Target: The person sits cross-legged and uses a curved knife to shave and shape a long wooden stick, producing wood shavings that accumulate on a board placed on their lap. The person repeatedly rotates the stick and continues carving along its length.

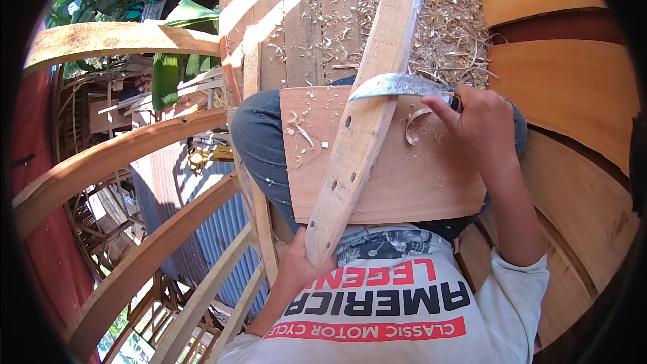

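My right hand (475,118) is closed round the dark handle of a curved knife (397,85). The knife's grey blade lies across the upper half of a long wooden bar (360,128), its tip pointing left. Several dark oval holes mark the bar's face. Down by my shirt, my left hand (303,259) grips the near end of the bar. The bar slants away from me to the upper right, resting over a flat wooden board (404,182) on my lap. A curled shaving (414,127) sits on the board beside the bar, right of the blade.
Wood shavings (445,20) cover the plank floor (303,40) ahead of my knees. A slatted wooden railing (128,155) runs along my left, with corrugated metal sheets (229,229) below and beyond it. Wide wooden boards (559,87) form a wall close on my right.
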The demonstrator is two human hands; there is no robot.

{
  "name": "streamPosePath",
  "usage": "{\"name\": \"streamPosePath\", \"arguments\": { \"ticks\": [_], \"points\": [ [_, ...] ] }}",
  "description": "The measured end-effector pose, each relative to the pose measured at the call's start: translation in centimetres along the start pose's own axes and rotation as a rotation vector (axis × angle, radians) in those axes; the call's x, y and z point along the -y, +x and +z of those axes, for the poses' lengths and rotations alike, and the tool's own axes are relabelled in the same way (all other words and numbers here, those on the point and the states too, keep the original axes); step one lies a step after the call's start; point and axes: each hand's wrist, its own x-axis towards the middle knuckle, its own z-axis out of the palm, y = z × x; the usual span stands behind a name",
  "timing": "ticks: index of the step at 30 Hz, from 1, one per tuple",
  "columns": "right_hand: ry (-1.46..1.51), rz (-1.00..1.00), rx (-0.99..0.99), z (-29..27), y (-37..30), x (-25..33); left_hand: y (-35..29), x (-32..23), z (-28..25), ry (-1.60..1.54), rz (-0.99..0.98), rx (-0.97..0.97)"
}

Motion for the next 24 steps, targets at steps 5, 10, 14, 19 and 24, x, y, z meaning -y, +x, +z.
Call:
{"name": "streamPosePath", "arguments": {
  "ticks": [5,10,14,19,24],
  "points": [
    [-0.059,0.045,-0.025,0.2,2.0,-1.5,-0.1,0.5,0.3,0.059,0.042,-0.044],
    [-0.089,0.128,-0.047,1.5,4.5,-3.8,-0.1,0.4,0.3,0.161,0.028,-0.07],
    [-0.147,0.46,-0.082,0.7,7.6,-10.9,-0.2,0.4,-0.2,0.227,-0.004,-0.019],
    [0.118,0.513,-0.079,-1.6,5.8,-9.6,-0.4,1.1,-0.1,0.236,-0.045,0.007],
    [0.071,0.047,-0.005,-0.6,-0.1,-1.1,0.4,1.1,0.0,0.174,0.014,-0.012]
  ]
}}
